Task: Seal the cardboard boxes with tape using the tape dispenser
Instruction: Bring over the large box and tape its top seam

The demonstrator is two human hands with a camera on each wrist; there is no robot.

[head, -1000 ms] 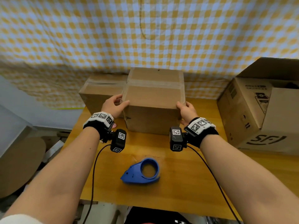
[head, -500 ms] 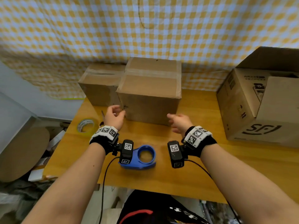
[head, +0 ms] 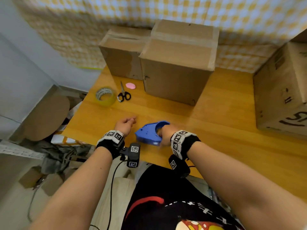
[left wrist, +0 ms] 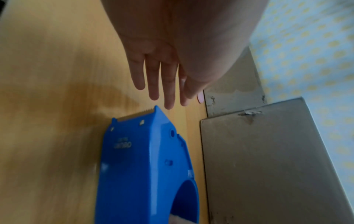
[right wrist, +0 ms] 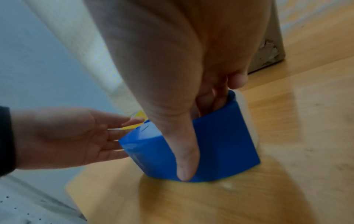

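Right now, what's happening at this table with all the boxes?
A person is picking up a blue tape dispenser from the wooden table. Their right hand has its fingers hooked into the dispenser's round opening, thumb on the side; the left hand hovers open beside it. Two taped cardboard boxes stand behind, with scissors and a tape roll nearby.

A blue plastic tape dispenser (head: 150, 134) sits near the front edge of the table, its serrated cutter pointing left. Behind it stand two closed cardboard boxes side by side, touching: the larger box (head: 178, 63), its top seams taped, and a smaller box (head: 123, 55) at its left.
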